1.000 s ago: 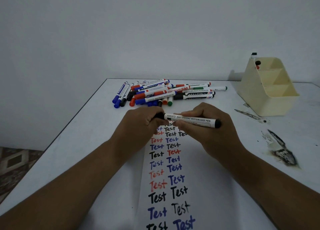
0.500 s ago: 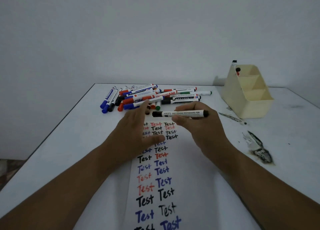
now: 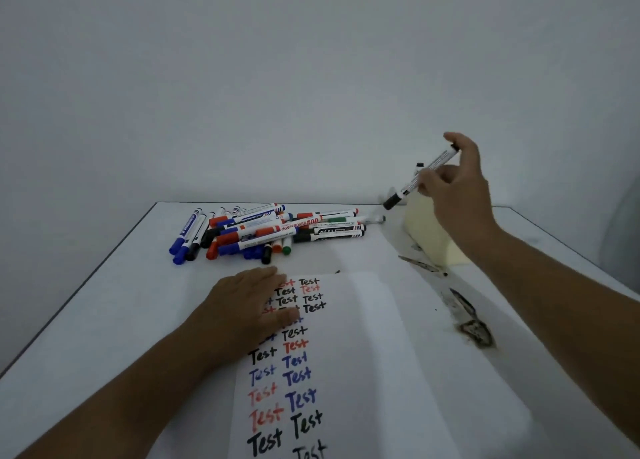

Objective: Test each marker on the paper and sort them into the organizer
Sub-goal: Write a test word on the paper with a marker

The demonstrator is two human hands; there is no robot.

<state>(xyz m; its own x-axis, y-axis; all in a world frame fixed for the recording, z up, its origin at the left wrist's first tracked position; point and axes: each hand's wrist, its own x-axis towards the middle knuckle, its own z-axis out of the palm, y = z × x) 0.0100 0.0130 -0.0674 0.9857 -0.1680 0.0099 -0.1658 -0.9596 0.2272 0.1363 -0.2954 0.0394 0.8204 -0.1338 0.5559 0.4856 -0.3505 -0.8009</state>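
Pinched in our right hand (image 3: pixel 457 188), the capped black-and-white whiteboard marker (image 3: pixel 420 176) hung tilted over the cream plastic organizer (image 3: pixel 429 237); our left hand (image 3: pixel 247 308) lay flat and relaxed on the white test paper (image 3: pixel 363 354). Wrong compartment seemed likely, since our hand hid the organizer's openings.

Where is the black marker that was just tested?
In the head view, upper right: the right hand holds the black marker tilted in the air above the cream organizer.

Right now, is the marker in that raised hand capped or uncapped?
Capped. The black marker in the right hand has a black cap on its lower end and no bare tip showing.
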